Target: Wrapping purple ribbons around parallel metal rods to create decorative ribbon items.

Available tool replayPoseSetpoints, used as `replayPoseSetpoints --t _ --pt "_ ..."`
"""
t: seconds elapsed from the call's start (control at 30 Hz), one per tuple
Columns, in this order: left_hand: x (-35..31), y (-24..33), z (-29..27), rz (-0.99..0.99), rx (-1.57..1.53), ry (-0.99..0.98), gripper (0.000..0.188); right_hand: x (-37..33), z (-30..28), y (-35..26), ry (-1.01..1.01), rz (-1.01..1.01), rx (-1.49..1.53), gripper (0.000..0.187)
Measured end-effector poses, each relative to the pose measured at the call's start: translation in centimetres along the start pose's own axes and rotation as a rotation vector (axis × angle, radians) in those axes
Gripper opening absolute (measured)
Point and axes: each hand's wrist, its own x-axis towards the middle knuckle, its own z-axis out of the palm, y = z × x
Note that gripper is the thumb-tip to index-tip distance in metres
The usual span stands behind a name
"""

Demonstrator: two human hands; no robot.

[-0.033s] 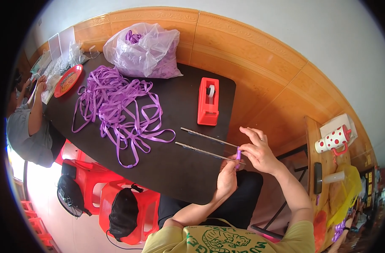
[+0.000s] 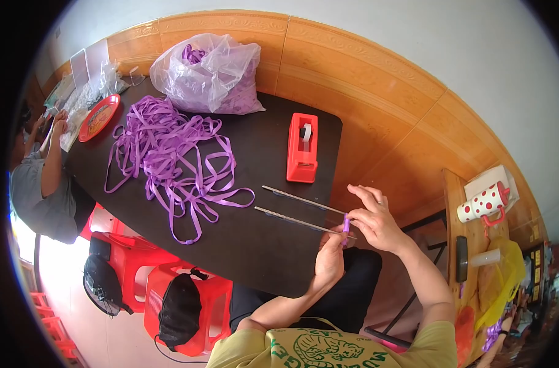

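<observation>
Two thin twisted metal rods, the upper rod (image 2: 301, 199) and the lower rod (image 2: 292, 218), lie roughly parallel over the right end of the black table (image 2: 249, 264). A short band of purple ribbon (image 2: 346, 225) spans their near ends. My left hand (image 2: 330, 262) is closed, its thumb and fingers pinching the ribbon beside the lower rod's end. My right hand (image 2: 379, 226) pinches the ribbon's upper part near the upper rod, other fingers raised. Farther left lies a tangled heap of purple ribbon (image 2: 151, 138).
Beyond the rods stands a red tape dispenser (image 2: 303, 161). A clear plastic bag (image 2: 209, 73) of purple ribbon and a red plate (image 2: 100, 118) are at the back. Red stools (image 2: 215, 306) stand left of me. A dotted tumbler (image 2: 483, 202) is on a wooden surface; another person (image 2: 43, 190) sits far left.
</observation>
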Motion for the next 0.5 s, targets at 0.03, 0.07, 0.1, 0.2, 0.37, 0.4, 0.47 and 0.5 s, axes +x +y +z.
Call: replayPoseSetpoints --t 0.03,0.07,0.1,0.2,0.37,0.4,0.47,0.5 --pt "0.0 0.0 0.0 0.001 0.002 -0.001 0.012 0.0 0.1 0.0 -0.012 0.016 -0.013 0.013" --pt "0.0 0.1 0.0 0.009 0.002 0.002 0.012 0.1 0.2 0.0 -0.011 0.016 -0.012 0.013" --pt "0.0 0.1 -0.1 0.018 0.001 0.004 0.011 0.2 0.2 0.0 -0.022 0.008 -0.017 0.013" --pt "0.2 -0.2 -0.5 0.030 -0.001 0.010 0.011 0.5 0.1 -0.1 -0.059 0.000 -0.030 0.011" --pt "0.2 -0.1 -0.3 0.009 -0.003 -0.009 0.011 1.5 0.0 -0.1 -0.123 -0.031 -0.033 0.009" --pt "0.2 -0.2 -0.4 0.017 -0.006 -0.008 0.011 1.6 0.0 0.0 -0.142 -0.047 -0.051 0.010" --pt "0.3 -0.3 -0.6 0.017 -0.003 -0.010 0.012 1.9 0.0 0.3 -0.160 -0.063 -0.068 0.010" --pt "0.3 -0.3 -0.7 0.017 0.000 -0.012 0.012 2.0 0.0 0.4 -0.188 -0.075 -0.070 0.010"
